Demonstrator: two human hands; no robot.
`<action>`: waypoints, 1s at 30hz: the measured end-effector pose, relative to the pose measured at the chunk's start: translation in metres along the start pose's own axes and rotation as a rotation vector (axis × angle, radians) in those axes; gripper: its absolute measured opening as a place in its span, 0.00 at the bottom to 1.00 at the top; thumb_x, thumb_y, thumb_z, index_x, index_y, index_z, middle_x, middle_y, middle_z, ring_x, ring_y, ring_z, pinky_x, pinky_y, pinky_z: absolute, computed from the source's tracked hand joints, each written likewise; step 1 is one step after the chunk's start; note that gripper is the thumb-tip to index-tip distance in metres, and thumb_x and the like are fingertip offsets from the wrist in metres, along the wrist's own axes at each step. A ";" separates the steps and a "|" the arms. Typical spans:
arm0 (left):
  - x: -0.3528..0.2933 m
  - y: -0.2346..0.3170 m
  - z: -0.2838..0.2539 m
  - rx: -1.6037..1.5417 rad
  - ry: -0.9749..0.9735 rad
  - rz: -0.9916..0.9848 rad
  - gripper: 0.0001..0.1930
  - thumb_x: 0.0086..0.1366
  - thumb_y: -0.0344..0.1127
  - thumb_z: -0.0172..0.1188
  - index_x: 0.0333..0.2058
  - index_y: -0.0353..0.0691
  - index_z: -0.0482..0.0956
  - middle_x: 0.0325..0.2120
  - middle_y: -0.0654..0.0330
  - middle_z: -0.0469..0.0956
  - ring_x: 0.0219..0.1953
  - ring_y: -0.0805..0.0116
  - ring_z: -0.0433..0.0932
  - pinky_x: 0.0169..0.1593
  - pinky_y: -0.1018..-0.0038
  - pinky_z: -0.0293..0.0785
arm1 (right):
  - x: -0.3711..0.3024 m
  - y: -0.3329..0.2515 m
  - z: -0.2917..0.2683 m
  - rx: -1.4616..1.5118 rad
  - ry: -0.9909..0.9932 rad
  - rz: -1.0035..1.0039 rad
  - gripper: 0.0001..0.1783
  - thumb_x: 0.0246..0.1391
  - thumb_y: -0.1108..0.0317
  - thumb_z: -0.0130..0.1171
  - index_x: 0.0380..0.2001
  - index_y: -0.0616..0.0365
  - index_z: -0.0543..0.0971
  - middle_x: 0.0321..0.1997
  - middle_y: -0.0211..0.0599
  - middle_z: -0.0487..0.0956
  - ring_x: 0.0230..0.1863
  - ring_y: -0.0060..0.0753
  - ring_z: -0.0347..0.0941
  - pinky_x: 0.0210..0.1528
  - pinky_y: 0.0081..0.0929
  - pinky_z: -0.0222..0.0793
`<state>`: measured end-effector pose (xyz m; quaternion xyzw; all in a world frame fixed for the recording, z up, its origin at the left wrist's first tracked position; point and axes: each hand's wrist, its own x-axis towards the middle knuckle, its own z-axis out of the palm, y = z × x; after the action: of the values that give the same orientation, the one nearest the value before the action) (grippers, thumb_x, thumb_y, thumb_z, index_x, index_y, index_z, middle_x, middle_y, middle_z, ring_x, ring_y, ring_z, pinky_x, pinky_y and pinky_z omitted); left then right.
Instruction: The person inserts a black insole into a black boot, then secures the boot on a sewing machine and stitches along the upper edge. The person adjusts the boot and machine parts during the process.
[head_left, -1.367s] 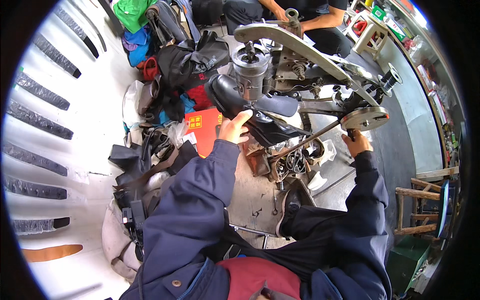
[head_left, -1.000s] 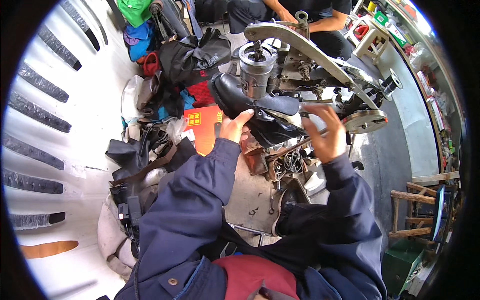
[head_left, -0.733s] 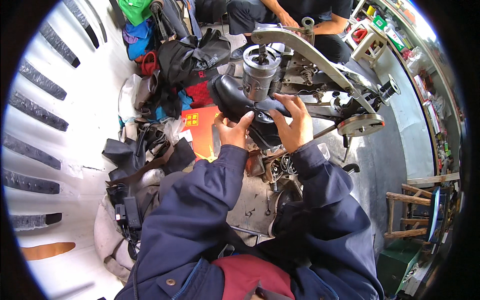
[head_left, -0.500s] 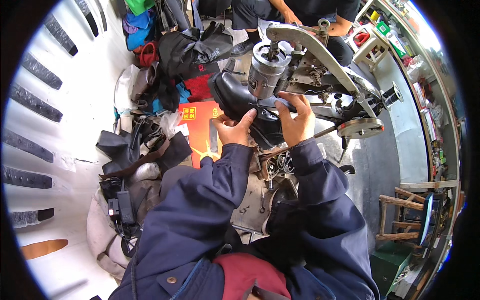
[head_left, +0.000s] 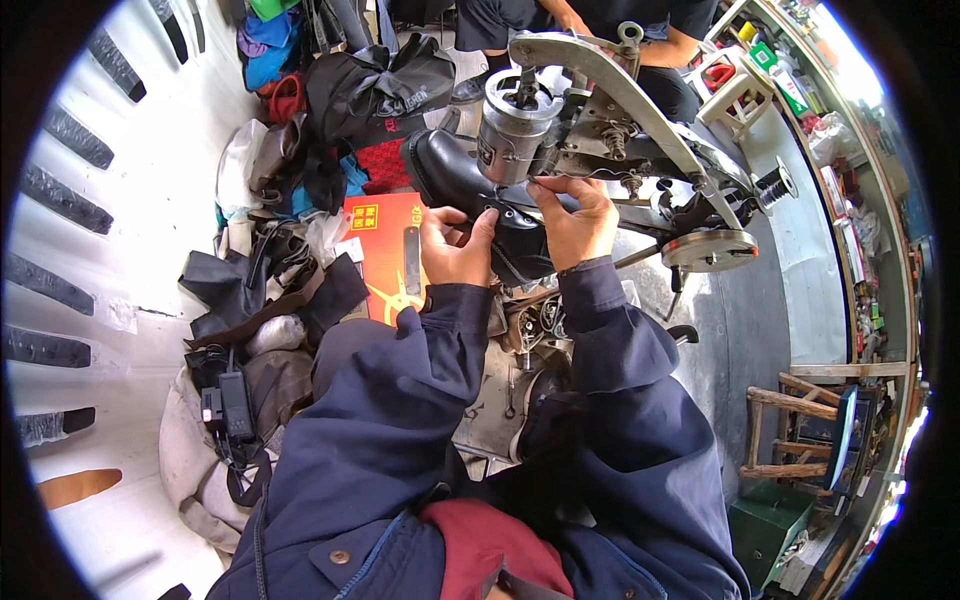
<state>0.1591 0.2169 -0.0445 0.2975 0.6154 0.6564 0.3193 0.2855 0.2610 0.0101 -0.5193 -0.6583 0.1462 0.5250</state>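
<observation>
A black leather shoe [head_left: 438, 172] with metal eyelets sits under the head of a hand-cranked sewing machine [head_left: 512, 130], toe pointing up and left. My left hand [head_left: 458, 250] is closed on the shoe's near edge, its thumb pressed beside the eyelets and its fingers curled. My right hand [head_left: 583, 222] is at the shoe's right side, just below the machine's cylinder, with thumb and forefinger brought together in a pinch. What lies between those fingertips is too small to make out. The crank wheel [head_left: 710, 250] stands to the right of my right hand.
An orange-red box [head_left: 385, 250] lies left of the shoe. Leather scraps [head_left: 225, 285] and a black bag [head_left: 375, 85] are piled at the left. Another person's arm [head_left: 668, 52] is behind the machine. At the right stand a wooden stool [head_left: 795, 405] and a green box [head_left: 770, 530].
The right thumb and forefinger have drawn up to the machine's cylinder and come together in a pinch. My left hand still grips the shoe. The whole view has shifted slightly.
</observation>
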 end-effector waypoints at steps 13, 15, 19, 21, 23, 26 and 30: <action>0.022 0.002 -0.011 -0.129 -0.282 -0.336 0.09 0.60 0.47 0.66 0.33 0.51 0.81 0.26 0.75 0.72 0.27 0.83 0.70 0.27 0.81 0.69 | -0.001 -0.010 -0.007 -0.046 -0.051 -0.058 0.08 0.46 0.70 0.70 0.32 0.58 0.87 0.37 0.44 0.82 0.43 0.42 0.78 0.51 0.34 0.70; 0.023 0.006 -0.012 -0.120 -0.269 -0.384 0.08 0.60 0.44 0.66 0.31 0.49 0.82 0.25 0.74 0.72 0.26 0.82 0.69 0.27 0.80 0.70 | -0.001 -0.013 -0.012 -0.079 -0.070 -0.104 0.09 0.47 0.70 0.68 0.34 0.58 0.87 0.37 0.44 0.82 0.44 0.42 0.77 0.51 0.35 0.70; 0.023 0.009 -0.015 -0.144 -0.269 -0.397 0.07 0.59 0.41 0.66 0.28 0.46 0.83 0.23 0.74 0.72 0.25 0.83 0.69 0.28 0.80 0.68 | -0.005 -0.010 -0.039 -0.071 -0.103 -0.154 0.09 0.50 0.70 0.65 0.36 0.57 0.86 0.37 0.42 0.82 0.43 0.45 0.76 0.51 0.36 0.69; 0.025 0.008 -0.016 -0.165 -0.290 -0.399 0.07 0.59 0.40 0.66 0.28 0.46 0.83 0.23 0.73 0.73 0.26 0.83 0.69 0.28 0.81 0.68 | -0.006 0.001 -0.061 -0.080 -0.096 -0.151 0.08 0.52 0.71 0.64 0.36 0.59 0.85 0.36 0.42 0.82 0.39 0.42 0.78 0.44 0.32 0.72; 0.028 0.004 -0.017 -0.191 -0.306 -0.399 0.06 0.59 0.40 0.67 0.28 0.45 0.83 0.24 0.73 0.74 0.26 0.83 0.69 0.28 0.81 0.68 | -0.009 0.019 -0.090 -0.043 -0.110 -0.059 0.06 0.56 0.71 0.64 0.35 0.61 0.85 0.30 0.40 0.82 0.29 0.28 0.79 0.31 0.24 0.73; 0.031 -0.001 -0.016 -0.254 -0.335 -0.369 0.06 0.60 0.39 0.67 0.29 0.45 0.83 0.25 0.72 0.75 0.26 0.84 0.70 0.28 0.82 0.68 | -0.013 0.059 -0.146 -0.144 -0.235 0.304 0.14 0.62 0.64 0.61 0.31 0.67 0.83 0.23 0.32 0.81 0.23 0.18 0.75 0.27 0.18 0.70; 0.026 -0.006 -0.015 -0.205 -0.301 -0.304 0.07 0.61 0.40 0.68 0.31 0.44 0.83 0.26 0.73 0.76 0.27 0.84 0.71 0.28 0.81 0.69 | -0.022 0.122 -0.208 -0.515 -0.189 0.565 0.23 0.57 0.51 0.64 0.37 0.64 0.82 0.23 0.37 0.81 0.21 0.25 0.77 0.26 0.25 0.71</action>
<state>0.1316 0.2279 -0.0514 0.2622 0.5288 0.6080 0.5310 0.5235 0.2200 -0.0077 -0.7790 -0.5501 0.1622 0.2536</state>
